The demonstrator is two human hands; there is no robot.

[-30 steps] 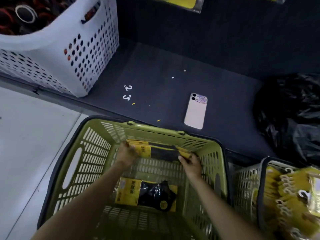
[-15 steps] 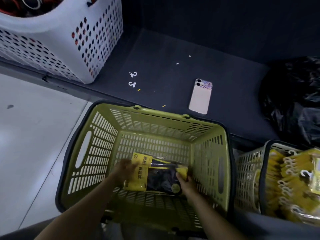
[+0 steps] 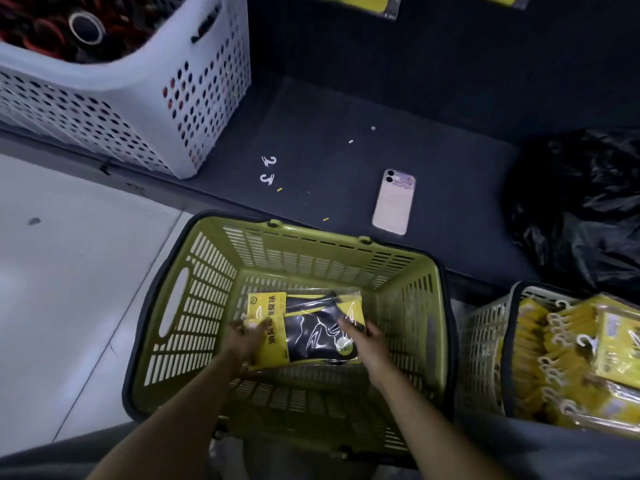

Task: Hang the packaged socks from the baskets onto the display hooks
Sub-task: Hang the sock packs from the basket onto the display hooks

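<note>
A: What is the largest thing in view?
B: The green basket (image 3: pixel 207 306), set in front of the dark shelf (image 3: pixel 329 140). Yellow hanging packs (image 3: pixel 360 1) show again at the top edge; half a second ago they were out of view.
A: And around it?
B: A white basket (image 3: pixel 194 98) stands on the shelf at the left and a black bag (image 3: pixel 581 209) at the right. A second basket (image 3: pixel 485 341), full of yellow packs, is just beside the green one. None of these has shifted.
A: Where are the sock packs (image 3: pixel 311 327)?
B: Low inside the green basket, stacked. A second ago one was held up at the far wall while another lay on the bottom; now they are together.
A: And the person's hands?
B: The left grip (image 3: pixel 244 337) grasps the stack's yellow left end, thumb on top. The right grip (image 3: pixel 367 344) pinches the right end, thumb over the clear wrap.
A: Anything small?
B: A pink phone (image 3: pixel 393 201) lies face down on the shelf. Two white hooks (image 3: pixel 268 169) lie to its left, where they were.
</note>
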